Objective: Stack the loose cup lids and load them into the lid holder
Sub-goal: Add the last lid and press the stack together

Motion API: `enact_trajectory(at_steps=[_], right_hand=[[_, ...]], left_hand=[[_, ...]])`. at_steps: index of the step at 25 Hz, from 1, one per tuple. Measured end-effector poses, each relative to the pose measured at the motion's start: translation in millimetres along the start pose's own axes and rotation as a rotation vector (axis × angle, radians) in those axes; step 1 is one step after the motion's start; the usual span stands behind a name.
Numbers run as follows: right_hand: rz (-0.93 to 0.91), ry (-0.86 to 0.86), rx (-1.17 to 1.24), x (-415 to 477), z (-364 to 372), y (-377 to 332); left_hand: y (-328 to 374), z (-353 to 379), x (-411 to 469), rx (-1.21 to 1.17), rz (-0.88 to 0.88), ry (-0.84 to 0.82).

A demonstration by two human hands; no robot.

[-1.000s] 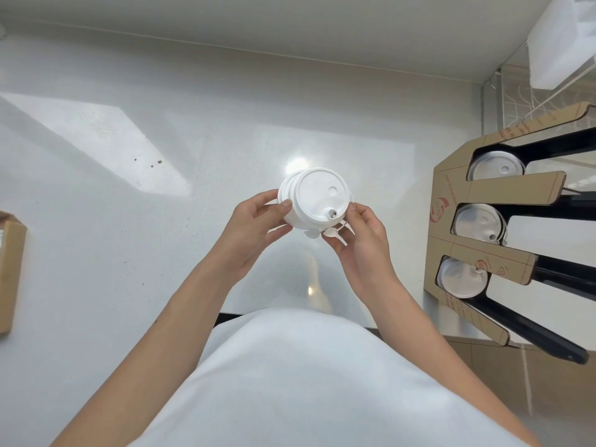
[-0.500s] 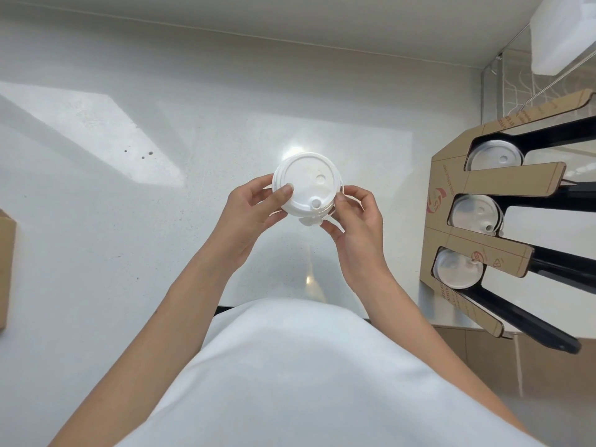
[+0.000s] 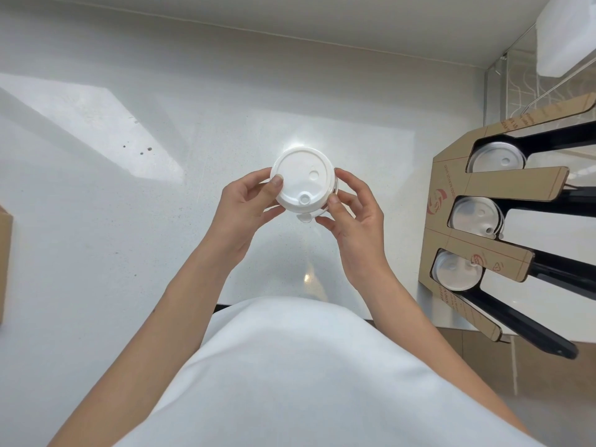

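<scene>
White counter (image 3: 96, 221); hands (image 3: 245, 204) grip lid stack (image 3: 301, 180), top facing camera.

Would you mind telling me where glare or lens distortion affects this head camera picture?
Head view: a bright ceiling-light reflection glares on the white counter just behind the lid stack, with a fainter one near the person's body; wide-angle distortion bends the counter's back edge and splays the lid holder; both hands stay sharp.
</scene>
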State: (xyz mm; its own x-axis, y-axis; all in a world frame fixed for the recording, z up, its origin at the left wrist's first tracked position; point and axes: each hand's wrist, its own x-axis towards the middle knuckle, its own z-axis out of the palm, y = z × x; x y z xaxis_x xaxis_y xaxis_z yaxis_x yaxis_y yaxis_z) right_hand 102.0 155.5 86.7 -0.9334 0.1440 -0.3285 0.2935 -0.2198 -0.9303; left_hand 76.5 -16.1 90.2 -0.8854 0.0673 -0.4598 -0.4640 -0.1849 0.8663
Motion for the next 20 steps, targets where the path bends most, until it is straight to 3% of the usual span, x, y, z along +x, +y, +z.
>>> enact_trajectory(at_steps=[13,20], right_hand=[[0.048,0.149,-0.205,-3.1,4.2,-4.7],[-0.104,0.095,-0.374,-7.6,2.5,-5.6]], left_hand=[[-0.4,1.0,-2.9,0.263,0.108,0.044],[1.2,5.3,-16.0,0.475,0.349,-0.018]])
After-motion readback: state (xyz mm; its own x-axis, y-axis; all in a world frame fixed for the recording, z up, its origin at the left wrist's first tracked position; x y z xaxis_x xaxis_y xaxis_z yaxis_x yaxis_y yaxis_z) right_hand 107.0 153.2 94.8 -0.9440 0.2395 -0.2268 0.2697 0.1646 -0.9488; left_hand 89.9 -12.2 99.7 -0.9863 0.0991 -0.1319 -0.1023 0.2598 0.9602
